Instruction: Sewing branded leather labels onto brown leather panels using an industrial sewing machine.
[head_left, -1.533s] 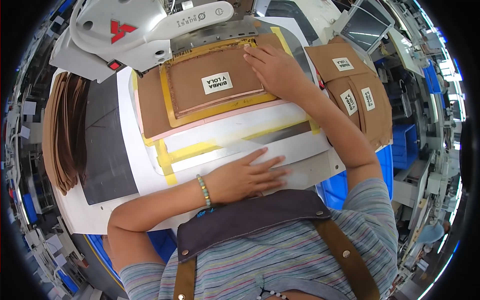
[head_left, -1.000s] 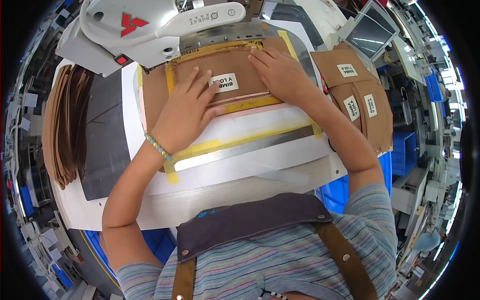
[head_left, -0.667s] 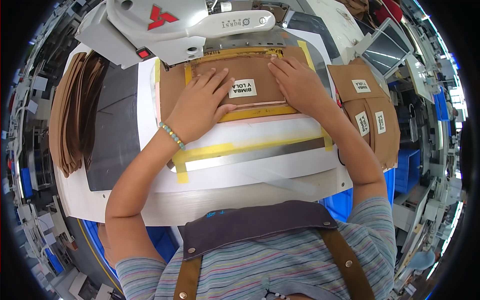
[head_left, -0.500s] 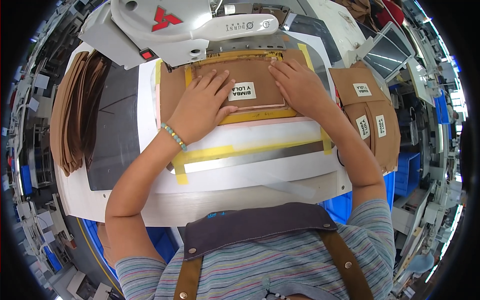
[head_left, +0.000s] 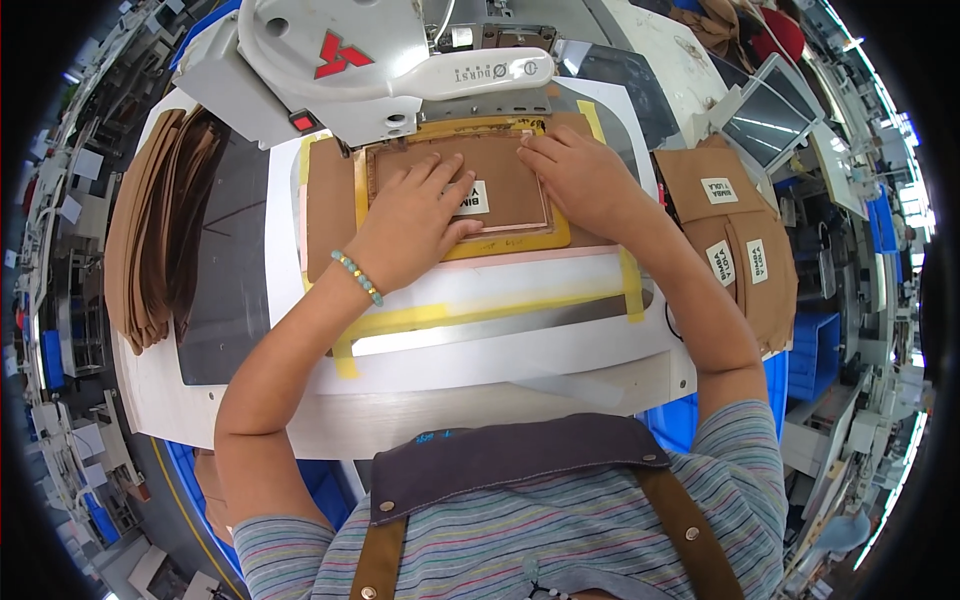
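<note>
A brown fabric panel point(head_left: 500, 163) lies under the machine, with a white printed label point(head_left: 474, 198) on it. Around its middle runs a yellow rectangular frame point(head_left: 520, 241). My left hand point(head_left: 415, 222) rests flat on the panel, fingers spread, and hides part of the label and the frame's left side. At the frame's upper right corner, my right hand point(head_left: 585, 185) lies with fingers stretched over the edge of the panel. Both hands press from above and grasp nothing. The white sewing machine head point(head_left: 330, 60) hangs over the panel's far left edge.
A stack of folded brown fabric point(head_left: 150, 230) stands at the left. Labelled brown pieces point(head_left: 735, 225) are piled at the right, below a tilted screen point(head_left: 767, 110). Yellow tape point(head_left: 400, 317) borders the white sheet in front of the panel. A blue crate point(head_left: 815, 350) stands beyond the table's right side.
The panel, frame and taped sheet have shifted to the left under the machine. Both hands moved along with them, and my left hand now covers more of the label.
</note>
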